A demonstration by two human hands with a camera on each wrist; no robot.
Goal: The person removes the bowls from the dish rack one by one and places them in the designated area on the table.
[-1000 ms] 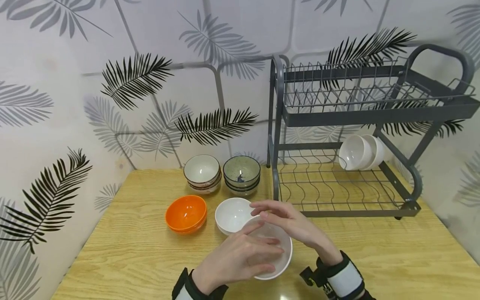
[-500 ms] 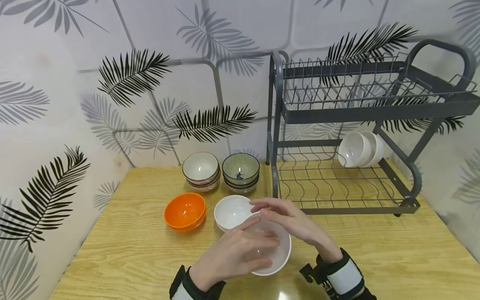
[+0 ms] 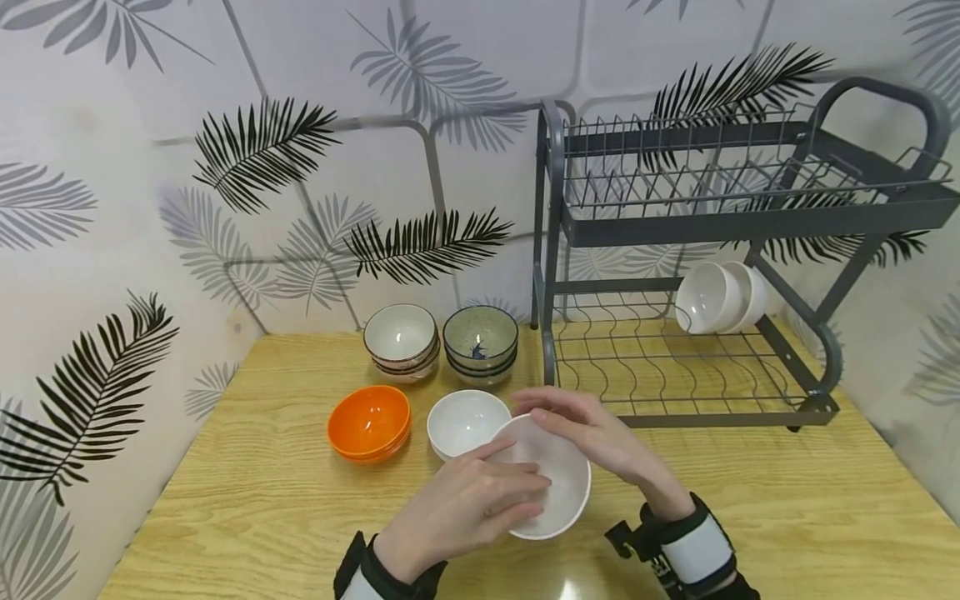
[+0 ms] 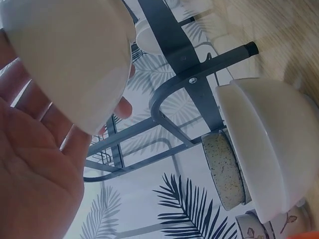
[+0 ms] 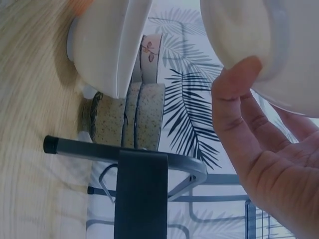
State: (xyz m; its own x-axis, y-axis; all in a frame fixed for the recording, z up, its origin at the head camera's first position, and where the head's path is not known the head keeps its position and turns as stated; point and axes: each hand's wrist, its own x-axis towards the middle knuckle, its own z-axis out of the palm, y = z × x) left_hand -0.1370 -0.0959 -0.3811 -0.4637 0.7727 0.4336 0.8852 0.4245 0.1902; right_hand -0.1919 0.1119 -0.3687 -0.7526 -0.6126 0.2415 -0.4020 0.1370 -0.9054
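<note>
My right hand [image 3: 588, 429] grips a white bowl [image 3: 562, 500] by its far rim, holding it tilted above the table. In the right wrist view a fingertip presses the bowl's [image 5: 294, 50] outside near its foot. Across the mouth of the same bowl lie the fairly straight fingers of my left hand [image 3: 472, 504]. From the left wrist, its palm [image 4: 35, 174] faces the bowl [image 4: 70, 59] and the fingers pass behind it. Just beyond stand white bowls [image 3: 465, 421], nested as the left wrist view shows.
Orange bowls [image 3: 371, 425] stand to the left. Behind are stacked patterned white bowls [image 3: 401, 337] and speckled green-grey bowls [image 3: 480, 337]. At the right, a two-tier grey dish rack [image 3: 693, 421] carries two white bowls [image 3: 708, 300] on its lower tier.
The held bowl has shifted slightly to the right and its tilt has changed. My right hand moved a little right with it; my left hand drew slightly left.
</note>
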